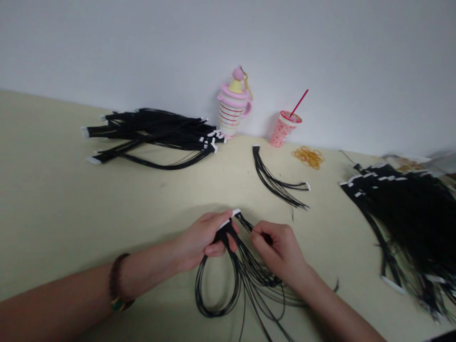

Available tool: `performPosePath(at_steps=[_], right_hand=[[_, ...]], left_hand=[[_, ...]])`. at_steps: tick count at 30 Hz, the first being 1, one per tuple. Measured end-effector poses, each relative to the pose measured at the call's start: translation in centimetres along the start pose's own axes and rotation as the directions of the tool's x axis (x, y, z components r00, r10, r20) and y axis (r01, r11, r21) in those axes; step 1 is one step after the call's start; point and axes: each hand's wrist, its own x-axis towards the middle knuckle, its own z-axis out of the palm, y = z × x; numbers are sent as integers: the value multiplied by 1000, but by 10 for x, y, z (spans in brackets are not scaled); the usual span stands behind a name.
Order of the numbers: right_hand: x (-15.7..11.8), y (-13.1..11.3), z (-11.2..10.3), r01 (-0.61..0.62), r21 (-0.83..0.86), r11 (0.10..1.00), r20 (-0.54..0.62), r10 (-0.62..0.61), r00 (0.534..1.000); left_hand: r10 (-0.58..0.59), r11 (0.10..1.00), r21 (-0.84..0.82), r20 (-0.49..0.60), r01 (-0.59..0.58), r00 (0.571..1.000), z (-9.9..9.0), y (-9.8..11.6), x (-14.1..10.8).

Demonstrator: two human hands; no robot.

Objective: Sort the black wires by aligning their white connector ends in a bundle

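A black wire harness (pixel 235 266) with white connectors is in front of me, its wires looping and fanning down toward the near edge of the view. My left hand (pixel 213 235) is closed round its connector end, the thumb lying along a white connector (pixel 224 224). Just beyond the thumb tip, a smaller white connector (pixel 236 212) sticks out with a short run of black wires. Those wires lead into my right hand (pixel 280 247), whose thumb and forefinger pinch them. The lower wires pass behind my right wrist, partly hidden.
At the back left lies a pile of bundled black harnesses (pixel 153 130). A striped cup (pixel 230 114) and a pink cup with a straw (pixel 281 130) stand by the wall, with yellow rubber bands (pixel 309 156) nearby. One short harness (pixel 272 180) lies mid-table; a large harness heap (pixel 409 213) is right.
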Motion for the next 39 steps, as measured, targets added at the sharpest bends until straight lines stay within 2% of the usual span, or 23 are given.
performPosePath(at_steps=[7,17,23,39], right_hand=[[0,4,6,19,-12,1000,61,-19,998],[-1,5,6,8,-10,1000,21,-7,1000],[0,4,5,-6,-31,1000,59,8,998],[1,3,6,10,-44,999,69,-7,998]], left_hand=[[-10,999,49,6,10,1000,1,2,0],[-17,999,29,13,16,1000,2,4,0],[-28,999,35,-3,28,1000,2,3,0],[-8,999,37,15,8,1000,2,3,1]])
